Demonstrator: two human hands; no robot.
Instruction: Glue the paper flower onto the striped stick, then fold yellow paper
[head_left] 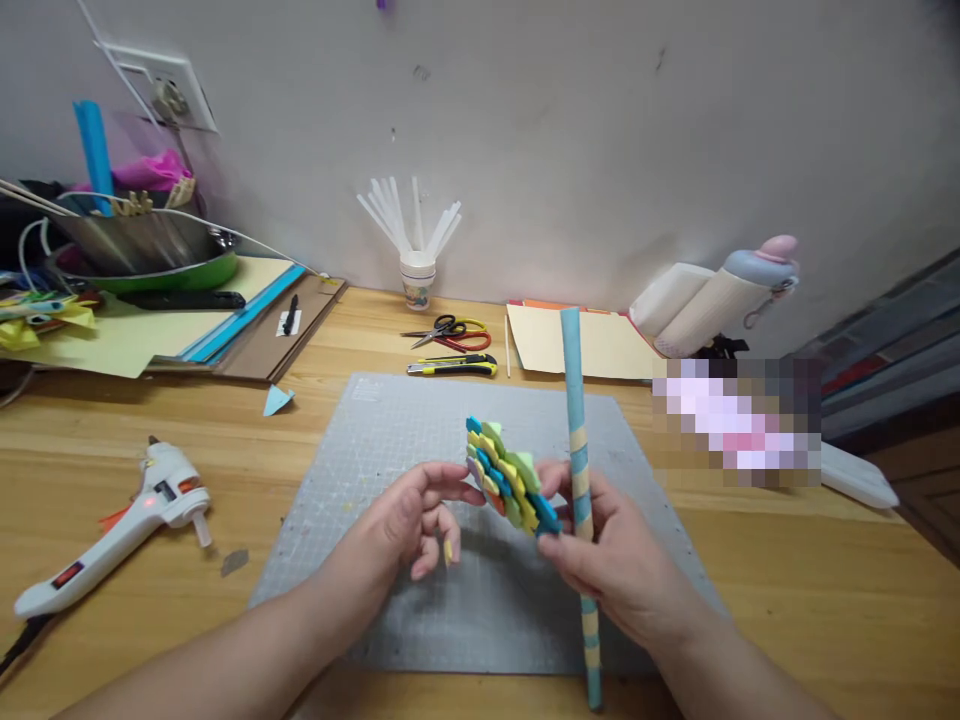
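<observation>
My right hand (607,545) is closed around a blue-and-cream striped paper tube (572,380), held nearly upright. Its thumb and fingers also pinch the right end of a layered paper piece (506,480), made of scalloped petals in blue, yellow, green and some orange and lilac. At the left edge of that piece are the fingertips of my left hand (412,510), seemingly touching it. The left fingers are apart, the lower ones bent, and a small yellow spot shows by one of them. Both hands are above a grey cutting mat (360,430).
A white glue gun (142,520) with a lit red light lies left. Behind the mat are a yellow utility knife (452,365), scissors (446,332) and a cup of white sticks (418,280). Paper sheets (585,340) and a bottle (739,290) stand back right; a pan (142,265) sits left.
</observation>
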